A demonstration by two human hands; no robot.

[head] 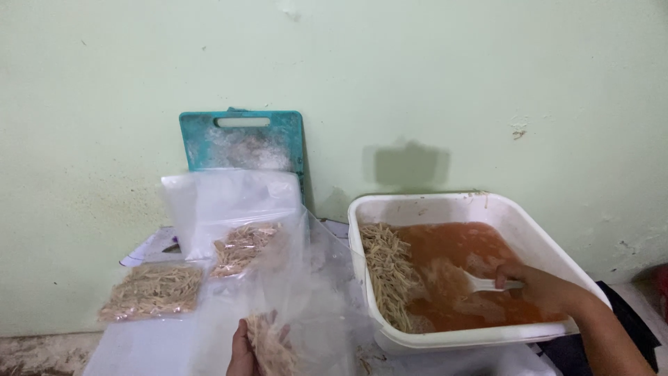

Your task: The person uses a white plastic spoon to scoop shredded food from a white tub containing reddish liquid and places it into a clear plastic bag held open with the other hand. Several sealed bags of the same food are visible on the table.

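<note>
My right hand [537,285] reaches into a white square tub [431,207] and grips a white plastic spoon [481,283], its bowl in the orange liquid. Pale shredded strips [388,269] are heaped along the tub's left side. At the bottom edge my left hand [243,351] holds a clear plastic bag [306,299] upright beside the tub. A small clump of the same strips sits in the bag's bottom, against my fingers.
Two filled clear bags of strips lie on the table: one flat at the left [153,290], one leaning behind it [240,244]. A teal cutting board [243,139] stands against the pale green wall. Loose strips litter the floor at bottom left.
</note>
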